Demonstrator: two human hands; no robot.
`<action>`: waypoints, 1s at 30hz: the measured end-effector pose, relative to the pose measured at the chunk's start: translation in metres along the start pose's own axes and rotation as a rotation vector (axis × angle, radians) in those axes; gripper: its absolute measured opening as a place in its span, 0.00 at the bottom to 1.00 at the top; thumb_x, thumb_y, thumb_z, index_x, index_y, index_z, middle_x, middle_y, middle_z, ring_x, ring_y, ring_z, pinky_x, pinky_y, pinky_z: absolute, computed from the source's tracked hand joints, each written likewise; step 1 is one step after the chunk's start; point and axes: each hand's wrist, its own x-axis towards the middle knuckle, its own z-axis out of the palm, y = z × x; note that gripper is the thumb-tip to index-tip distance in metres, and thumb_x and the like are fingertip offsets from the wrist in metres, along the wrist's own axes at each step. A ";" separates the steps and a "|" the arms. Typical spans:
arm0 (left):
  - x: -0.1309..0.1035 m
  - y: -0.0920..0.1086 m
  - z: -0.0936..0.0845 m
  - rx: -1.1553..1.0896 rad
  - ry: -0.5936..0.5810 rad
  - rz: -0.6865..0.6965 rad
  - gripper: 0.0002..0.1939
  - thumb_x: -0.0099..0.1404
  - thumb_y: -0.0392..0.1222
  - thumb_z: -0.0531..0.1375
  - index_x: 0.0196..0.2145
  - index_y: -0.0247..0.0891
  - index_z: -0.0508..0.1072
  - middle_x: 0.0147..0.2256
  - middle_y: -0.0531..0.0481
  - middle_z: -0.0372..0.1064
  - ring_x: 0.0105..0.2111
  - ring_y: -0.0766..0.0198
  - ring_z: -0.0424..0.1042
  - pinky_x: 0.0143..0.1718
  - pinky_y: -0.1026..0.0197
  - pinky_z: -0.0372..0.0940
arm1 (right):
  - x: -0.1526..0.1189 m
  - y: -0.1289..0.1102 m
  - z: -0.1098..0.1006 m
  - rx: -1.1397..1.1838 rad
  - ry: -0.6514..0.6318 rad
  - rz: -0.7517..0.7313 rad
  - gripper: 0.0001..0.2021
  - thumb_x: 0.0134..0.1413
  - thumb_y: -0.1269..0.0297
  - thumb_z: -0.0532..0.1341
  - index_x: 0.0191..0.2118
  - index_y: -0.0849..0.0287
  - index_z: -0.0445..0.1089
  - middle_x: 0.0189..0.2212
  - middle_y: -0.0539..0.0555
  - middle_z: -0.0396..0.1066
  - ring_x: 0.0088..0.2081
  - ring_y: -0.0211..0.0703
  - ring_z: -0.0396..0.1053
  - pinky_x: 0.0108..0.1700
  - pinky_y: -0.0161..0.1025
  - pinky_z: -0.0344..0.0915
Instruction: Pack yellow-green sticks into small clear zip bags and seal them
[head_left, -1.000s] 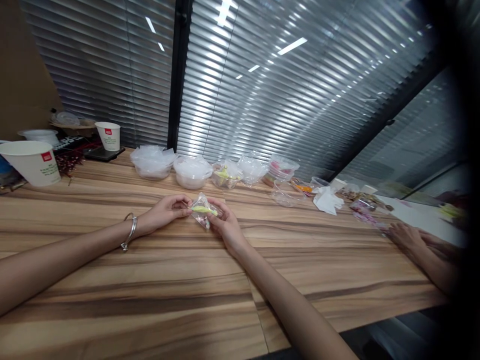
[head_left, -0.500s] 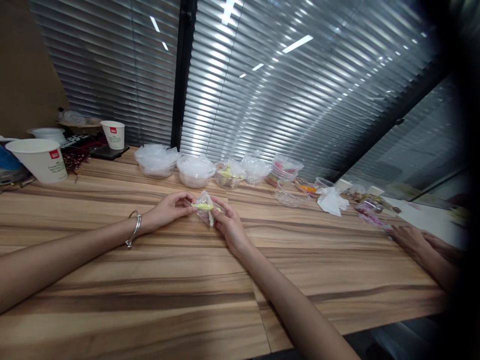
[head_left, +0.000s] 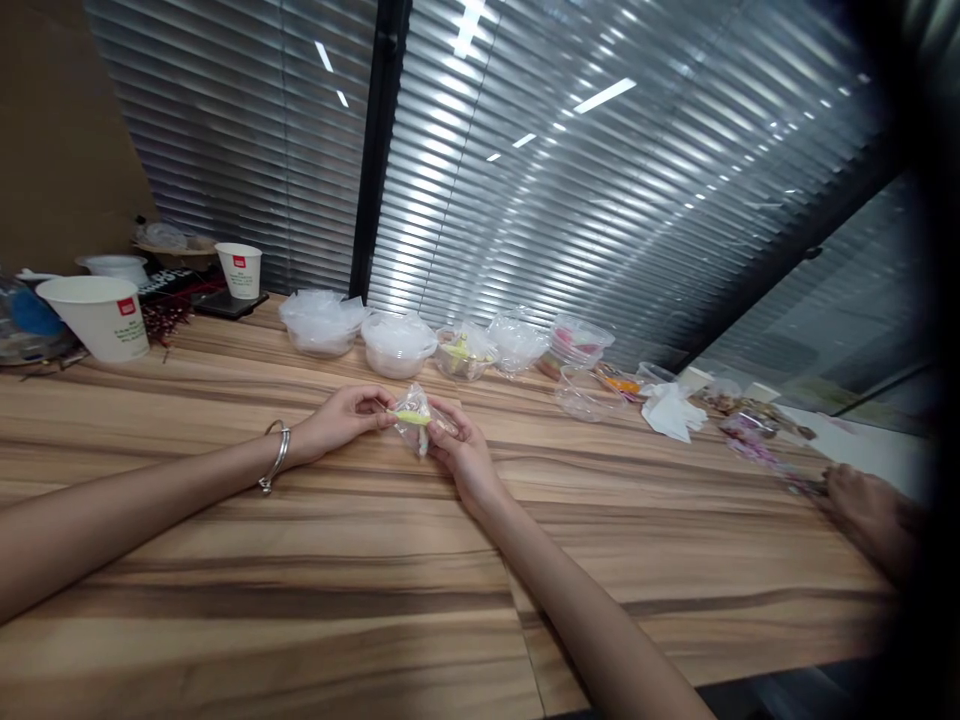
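Between my hands, just above the wooden table (head_left: 360, 580), is a small clear plastic bag (head_left: 415, 398) with a yellow-green strip (head_left: 412, 417) across it and something pale inside. My left hand (head_left: 351, 418), with a silver bracelet on the wrist, pinches the strip's left end. The fingers of my right hand (head_left: 463, 452) are closed on the bag's right side. What exactly lies in the bag is too small to make out. Beyond my hands, a clear bowl (head_left: 463, 368) holds yellow-green pieces.
White-lidded tubs (head_left: 400, 350), clear plastic bowls (head_left: 589, 395) and a crumpled tissue (head_left: 673, 410) line the table's back. Paper cups (head_left: 105, 320) stand at left. A co-worker's hand (head_left: 862, 500) is at far right, near purple-wrapped items (head_left: 754, 440). Window blinds rise behind.
The view has shifted slightly. My hands keep hold of the bag and strip, and the bag's shape has altered a little. The co-worker's hand has moved, with purple material stretching toward it.
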 end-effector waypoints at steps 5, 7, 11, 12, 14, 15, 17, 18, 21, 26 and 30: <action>0.000 0.001 0.001 -0.003 0.000 -0.013 0.14 0.55 0.47 0.63 0.36 0.35 0.70 0.32 0.50 0.69 0.34 0.63 0.68 0.39 0.60 0.63 | -0.001 -0.001 0.001 -0.006 0.013 0.006 0.24 0.43 0.59 0.66 0.49 0.54 0.65 0.39 0.53 0.73 0.38 0.46 0.72 0.43 0.45 0.68; 0.000 0.001 0.001 -0.011 -0.001 -0.010 0.14 0.54 0.46 0.63 0.36 0.35 0.69 0.32 0.51 0.68 0.34 0.64 0.68 0.39 0.60 0.63 | -0.001 -0.002 0.001 -0.016 0.022 0.007 0.23 0.43 0.60 0.66 0.48 0.54 0.65 0.39 0.53 0.74 0.37 0.46 0.73 0.42 0.44 0.68; -0.001 0.002 0.003 -0.066 0.012 0.001 0.15 0.54 0.45 0.63 0.36 0.37 0.65 0.32 0.52 0.65 0.33 0.66 0.67 0.36 0.62 0.63 | -0.001 -0.002 0.001 -0.041 0.031 0.000 0.22 0.44 0.60 0.65 0.48 0.54 0.65 0.36 0.53 0.74 0.38 0.47 0.73 0.42 0.45 0.68; -0.001 0.003 0.003 -0.073 0.012 0.003 0.14 0.54 0.45 0.63 0.35 0.37 0.65 0.32 0.53 0.65 0.33 0.66 0.67 0.36 0.63 0.63 | -0.001 -0.001 0.001 -0.040 0.034 0.000 0.22 0.44 0.60 0.65 0.48 0.54 0.65 0.35 0.53 0.74 0.37 0.47 0.73 0.43 0.46 0.68; -0.001 0.004 0.004 -0.073 0.003 0.006 0.14 0.54 0.44 0.63 0.35 0.37 0.65 0.33 0.52 0.65 0.33 0.66 0.67 0.37 0.63 0.63 | -0.001 0.000 0.001 -0.023 0.041 0.004 0.22 0.44 0.61 0.65 0.48 0.54 0.65 0.34 0.53 0.74 0.37 0.46 0.73 0.43 0.46 0.68; -0.002 0.005 0.005 -0.071 -0.007 0.006 0.14 0.53 0.44 0.64 0.35 0.37 0.65 0.33 0.52 0.65 0.34 0.66 0.67 0.38 0.62 0.63 | -0.001 0.001 0.000 -0.010 0.045 0.006 0.22 0.44 0.61 0.65 0.48 0.54 0.65 0.34 0.53 0.74 0.36 0.46 0.73 0.43 0.46 0.68; -0.002 0.006 0.005 -0.070 -0.028 0.008 0.16 0.52 0.42 0.65 0.36 0.37 0.65 0.33 0.52 0.65 0.34 0.66 0.67 0.38 0.62 0.63 | 0.000 0.001 0.000 0.012 0.050 0.008 0.22 0.44 0.61 0.65 0.48 0.55 0.65 0.36 0.53 0.74 0.36 0.45 0.74 0.43 0.46 0.68; -0.002 0.005 0.005 -0.069 -0.035 0.009 0.16 0.51 0.42 0.65 0.36 0.37 0.65 0.33 0.52 0.66 0.34 0.66 0.67 0.38 0.62 0.64 | 0.000 0.001 0.000 0.018 0.051 0.010 0.21 0.44 0.61 0.65 0.47 0.55 0.65 0.37 0.53 0.74 0.35 0.45 0.74 0.43 0.46 0.68; -0.001 0.004 0.004 -0.044 -0.036 0.011 0.15 0.51 0.42 0.65 0.35 0.36 0.66 0.33 0.52 0.66 0.34 0.65 0.67 0.39 0.61 0.63 | 0.000 0.000 0.000 0.030 0.044 0.024 0.21 0.43 0.62 0.66 0.47 0.55 0.66 0.37 0.53 0.74 0.34 0.44 0.74 0.44 0.47 0.68; 0.000 0.001 0.003 -0.007 -0.020 -0.009 0.14 0.52 0.43 0.65 0.35 0.35 0.68 0.33 0.51 0.67 0.34 0.65 0.67 0.40 0.61 0.63 | -0.001 -0.001 0.000 0.049 0.019 0.038 0.21 0.43 0.62 0.66 0.46 0.57 0.66 0.37 0.54 0.74 0.36 0.44 0.73 0.45 0.47 0.68; 0.000 0.002 0.003 0.013 -0.010 -0.023 0.15 0.52 0.45 0.65 0.36 0.35 0.70 0.33 0.51 0.69 0.34 0.65 0.67 0.40 0.60 0.63 | -0.001 -0.001 -0.001 0.057 0.007 0.037 0.21 0.44 0.62 0.65 0.47 0.57 0.66 0.38 0.54 0.74 0.36 0.44 0.73 0.45 0.47 0.67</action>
